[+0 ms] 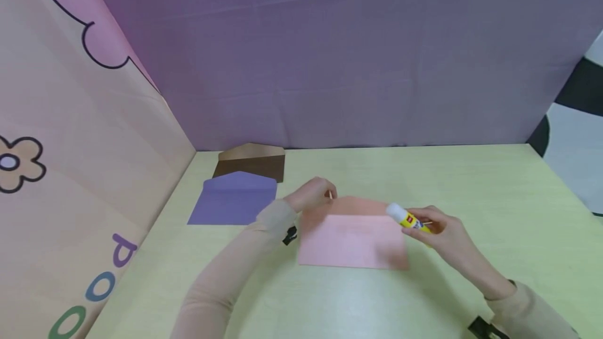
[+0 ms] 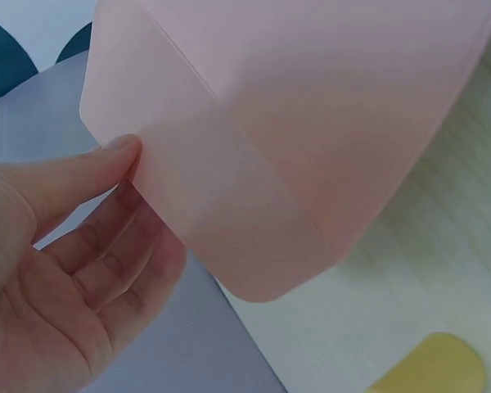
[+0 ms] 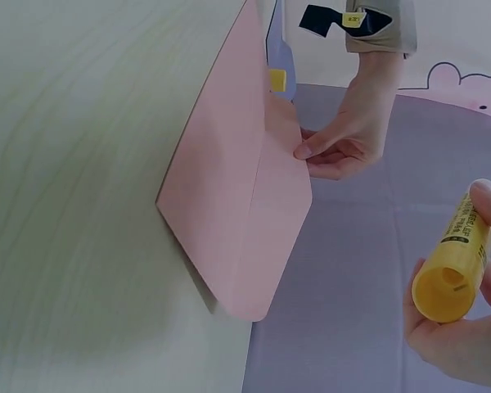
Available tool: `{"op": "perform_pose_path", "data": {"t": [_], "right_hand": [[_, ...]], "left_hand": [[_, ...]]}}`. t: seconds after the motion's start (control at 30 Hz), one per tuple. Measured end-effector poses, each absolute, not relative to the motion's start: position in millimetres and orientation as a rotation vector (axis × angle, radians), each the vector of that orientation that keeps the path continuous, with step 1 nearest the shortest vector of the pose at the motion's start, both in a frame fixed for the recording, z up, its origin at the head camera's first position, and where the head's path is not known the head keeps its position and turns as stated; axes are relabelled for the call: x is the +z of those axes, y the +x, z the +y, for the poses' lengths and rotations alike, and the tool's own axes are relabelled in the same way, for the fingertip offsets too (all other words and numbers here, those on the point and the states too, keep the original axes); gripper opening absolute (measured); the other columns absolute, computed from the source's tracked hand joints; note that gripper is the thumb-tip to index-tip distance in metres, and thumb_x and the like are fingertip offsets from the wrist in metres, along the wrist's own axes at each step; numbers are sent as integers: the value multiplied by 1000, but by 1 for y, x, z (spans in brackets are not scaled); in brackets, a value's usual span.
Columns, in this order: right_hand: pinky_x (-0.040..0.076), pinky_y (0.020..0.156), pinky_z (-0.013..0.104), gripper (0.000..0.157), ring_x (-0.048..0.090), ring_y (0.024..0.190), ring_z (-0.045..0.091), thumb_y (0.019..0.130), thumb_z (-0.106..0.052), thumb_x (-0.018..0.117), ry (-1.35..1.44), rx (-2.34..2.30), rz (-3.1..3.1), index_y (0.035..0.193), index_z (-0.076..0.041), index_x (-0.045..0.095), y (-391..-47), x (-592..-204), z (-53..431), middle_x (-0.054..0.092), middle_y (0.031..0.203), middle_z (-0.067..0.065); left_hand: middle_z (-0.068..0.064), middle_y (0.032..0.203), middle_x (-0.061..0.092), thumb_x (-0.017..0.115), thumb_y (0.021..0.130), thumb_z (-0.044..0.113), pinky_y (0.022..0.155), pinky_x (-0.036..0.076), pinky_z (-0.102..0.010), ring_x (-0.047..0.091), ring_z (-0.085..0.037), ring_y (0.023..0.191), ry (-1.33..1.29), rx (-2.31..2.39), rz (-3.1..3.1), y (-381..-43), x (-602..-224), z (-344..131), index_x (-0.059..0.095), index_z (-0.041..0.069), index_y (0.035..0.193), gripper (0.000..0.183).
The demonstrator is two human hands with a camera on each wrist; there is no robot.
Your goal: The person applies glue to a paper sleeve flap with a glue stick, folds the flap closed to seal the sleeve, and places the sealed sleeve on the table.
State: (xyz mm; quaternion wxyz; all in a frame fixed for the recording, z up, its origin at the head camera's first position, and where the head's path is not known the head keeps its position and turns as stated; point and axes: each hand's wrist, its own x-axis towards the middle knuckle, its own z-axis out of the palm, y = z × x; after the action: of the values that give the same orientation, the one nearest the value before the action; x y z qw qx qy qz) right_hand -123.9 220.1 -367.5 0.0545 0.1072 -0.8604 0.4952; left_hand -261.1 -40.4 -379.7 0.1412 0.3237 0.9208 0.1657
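A pink envelope (image 1: 348,239) lies in front of me on the table, its flap (image 1: 355,206) opened out toward the back. At the flap's left side, my left hand (image 1: 312,195) pinches the edge; thumb and fingers are seen on that edge in the left wrist view. Above the envelope's right end, my right hand (image 1: 445,232) holds a yellow glue stick (image 1: 409,219) between thumb and fingers. The stick's white end points left toward the flap, while its hollow yellow base (image 3: 447,288) faces the right wrist camera.
Left of the pink envelope lies a purple envelope (image 1: 237,205), flap opened out. Behind that is a brown envelope (image 1: 252,169) near the table's back edge. A purple cloth wall (image 1: 353,67) rises at the back, and a printed wall (image 1: 94,145) borders the left side.
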Motion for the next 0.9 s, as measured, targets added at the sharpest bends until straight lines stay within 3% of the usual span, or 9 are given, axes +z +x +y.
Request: {"op": "perform_pose_path", "data": {"t": [0.37, 0.7, 0.9], "right_hand": [[45, 55, 20, 35, 53, 73, 4, 78, -15, 68, 295, 1451, -2655, 110, -1, 61, -124, -368, 222, 56, 88, -8], [47, 63, 15, 31, 54, 75, -1, 74, -14, 71, 332, 1370, -2606, 102, -4, 64, -124, -366, 222, 60, 87, -8], [46, 54, 19, 28, 50, 68, 4, 71, -19, 74, 255, 1330, -2613, 95, -9, 65, -125, -365, 221, 62, 86, -4]], "left_hand": [[-5, 96, 64, 60, 83, 6, 75, 46, -19, 57, -14, 85, 882, 456, 2656, -262, -388, -34, 67, 6, 96, 15], [-5, 97, 63, 59, 84, 7, 76, 45, -21, 56, -14, 86, 842, 453, 2649, -259, -390, -32, 66, 6, 99, 17], [-5, 100, 63, 59, 84, 8, 79, 46, -22, 58, -16, 90, 887, 325, 2700, -252, -380, -34, 63, 6, 106, 23]]}}
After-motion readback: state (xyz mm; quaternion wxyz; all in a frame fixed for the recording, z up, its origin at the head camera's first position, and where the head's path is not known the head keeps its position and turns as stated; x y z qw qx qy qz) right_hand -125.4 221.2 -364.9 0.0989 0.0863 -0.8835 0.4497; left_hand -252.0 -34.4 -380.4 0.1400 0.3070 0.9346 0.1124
